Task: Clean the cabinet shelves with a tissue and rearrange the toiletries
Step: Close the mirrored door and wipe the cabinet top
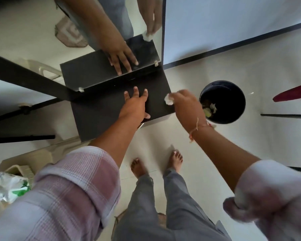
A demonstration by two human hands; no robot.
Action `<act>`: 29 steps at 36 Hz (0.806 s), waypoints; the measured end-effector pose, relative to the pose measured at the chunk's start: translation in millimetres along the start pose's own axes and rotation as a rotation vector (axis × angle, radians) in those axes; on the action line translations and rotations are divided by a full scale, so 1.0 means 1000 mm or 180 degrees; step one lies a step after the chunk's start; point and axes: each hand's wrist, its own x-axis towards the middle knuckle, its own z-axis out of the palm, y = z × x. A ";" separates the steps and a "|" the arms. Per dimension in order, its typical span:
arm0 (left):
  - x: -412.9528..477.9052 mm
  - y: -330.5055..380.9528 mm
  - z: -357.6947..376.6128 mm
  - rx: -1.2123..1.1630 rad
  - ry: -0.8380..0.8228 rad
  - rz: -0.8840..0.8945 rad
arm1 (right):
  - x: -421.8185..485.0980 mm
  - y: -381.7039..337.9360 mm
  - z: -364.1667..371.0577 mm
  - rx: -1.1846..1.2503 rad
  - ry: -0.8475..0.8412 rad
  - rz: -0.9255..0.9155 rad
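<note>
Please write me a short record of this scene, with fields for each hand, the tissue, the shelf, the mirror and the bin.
left hand: lies flat on the shelf, fingers spread
right hand: pinches the tissue at the shelf's right edge
tissue: white, crumpled into a ball
shelf: dark, nothing on it but the hands
mirror: behind the shelf, reflects both hands and the tissue
bin: black, round, open, to the right of the shelf, scraps inside

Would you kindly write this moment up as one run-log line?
step: wipe | left hand: flat on dark shelf | right hand: pinches crumpled tissue at shelf's right edge | bin: on floor, right
</note>
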 end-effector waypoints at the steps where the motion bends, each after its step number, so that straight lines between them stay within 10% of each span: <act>1: 0.000 0.000 0.000 0.0026 -0.0013 0.0009 | 0.014 -0.001 0.001 -0.0093 0.0026 -0.0054; 17: 0.000 -0.003 0.005 -0.0082 0.0074 0.0086 | -0.045 -0.005 0.046 -0.0278 0.0025 0.0056; 22: 0.003 -0.005 0.008 0.0060 0.0080 0.0068 | -0.071 -0.027 0.072 -0.0162 -0.1049 -0.0126; 29: -0.007 0.000 0.012 0.0027 0.0204 0.0098 | -0.097 -0.020 0.077 0.0873 -0.0241 0.1518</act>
